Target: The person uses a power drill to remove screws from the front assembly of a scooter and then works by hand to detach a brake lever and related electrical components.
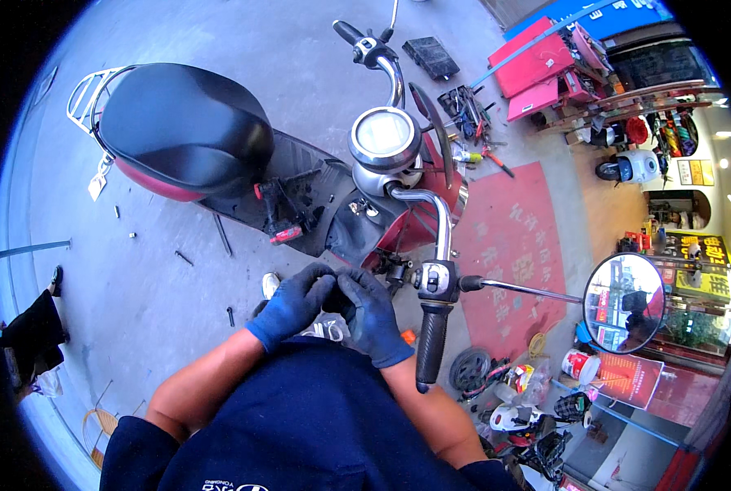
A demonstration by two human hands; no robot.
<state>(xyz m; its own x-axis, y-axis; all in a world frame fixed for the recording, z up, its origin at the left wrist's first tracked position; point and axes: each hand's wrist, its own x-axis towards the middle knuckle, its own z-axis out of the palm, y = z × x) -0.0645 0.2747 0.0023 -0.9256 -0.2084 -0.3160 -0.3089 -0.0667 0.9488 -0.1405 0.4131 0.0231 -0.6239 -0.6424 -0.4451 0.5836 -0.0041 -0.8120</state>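
Note:
My left hand (296,304) and my right hand (370,315), both in blue work gloves with dark fingers, come together in front of my chest. Their fingers are curled and almost meet. Whatever they pinch is too dark and small to make out. Just beyond them stands a red scooter with a black seat (185,123), a round gauge (385,137) and chrome handlebars (445,233). A red and black cordless power tool (286,233) lies on its footboard. Close to my right hand is the black handlebar grip (433,348).
A round mirror (625,303) sticks out to the right on its stem. Loose bolts (184,258) and a thin rod (222,235) lie on the floor. Beyond the scooter are a red mat (517,245), scattered tools (467,114) and a black box (431,57). A person's dark-clothed leg (34,335) shows at left.

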